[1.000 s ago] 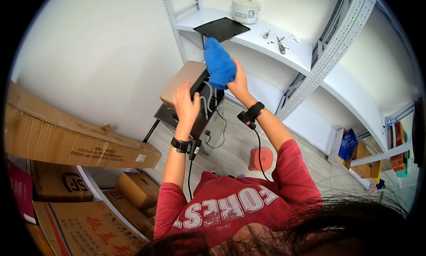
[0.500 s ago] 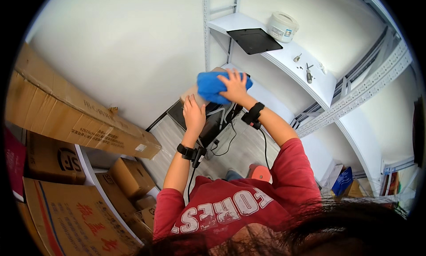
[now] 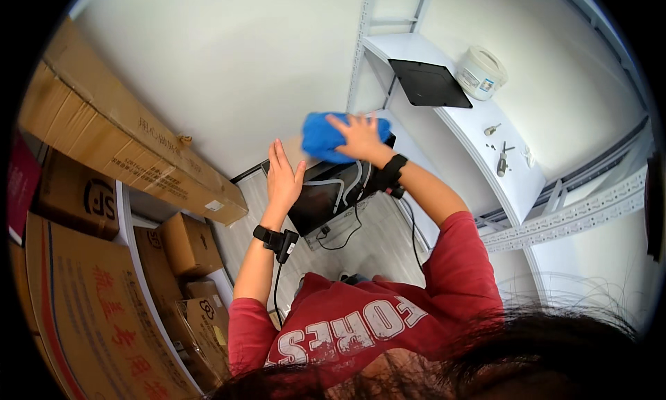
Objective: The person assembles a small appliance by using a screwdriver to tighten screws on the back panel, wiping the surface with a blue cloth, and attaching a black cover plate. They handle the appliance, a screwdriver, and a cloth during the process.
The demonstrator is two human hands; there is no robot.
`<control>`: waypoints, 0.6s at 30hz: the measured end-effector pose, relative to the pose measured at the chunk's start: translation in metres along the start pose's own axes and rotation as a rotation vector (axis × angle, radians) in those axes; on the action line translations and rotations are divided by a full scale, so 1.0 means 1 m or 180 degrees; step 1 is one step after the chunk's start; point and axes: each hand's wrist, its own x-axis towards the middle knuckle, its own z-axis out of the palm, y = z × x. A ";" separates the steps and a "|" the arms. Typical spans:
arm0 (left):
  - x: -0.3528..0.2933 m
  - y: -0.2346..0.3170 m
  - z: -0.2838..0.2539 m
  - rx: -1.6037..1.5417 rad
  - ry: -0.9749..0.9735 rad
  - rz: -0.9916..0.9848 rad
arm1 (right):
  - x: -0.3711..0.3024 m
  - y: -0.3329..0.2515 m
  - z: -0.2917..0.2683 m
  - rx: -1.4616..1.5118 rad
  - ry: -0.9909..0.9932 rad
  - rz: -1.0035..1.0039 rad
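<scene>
I see white walls, white shelving (image 3: 485,143), stacked cartons (image 3: 104,129) — my right hand (image 3: 361,136) presses a crumpled blue cloth (image 3: 326,135), left hand (image 3: 283,178) open, empty.

bright blue soft cloth (image 3: 331,134) under right hand (image 3: 361,138). left hand (image 3: 283,178) by black flat computer case (image 3: 326,195) with white looped cables (image 3: 350,188). black wrist straps, red long sleeves. white metal shelf (image 3: 485,143) carries black flat square panel (image 3: 429,83) and white round rice cooker (image 3: 480,72). brown cardboard boxes (image 3: 125,143), some with red print. plain white wall (image 3: 229,67).
</scene>
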 end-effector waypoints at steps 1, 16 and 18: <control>-0.002 0.002 0.000 0.0108 0.0038 0.0011 | 0.004 0.021 0.001 -0.0255 -0.0003 0.0282; -0.042 0.005 -0.008 0.0836 0.0973 -0.0541 | -0.010 -0.024 0.011 0.0764 0.0670 -0.1256; -0.053 0.008 -0.017 0.0551 0.0816 -0.0813 | -0.019 0.009 0.010 0.0491 0.0881 -0.0997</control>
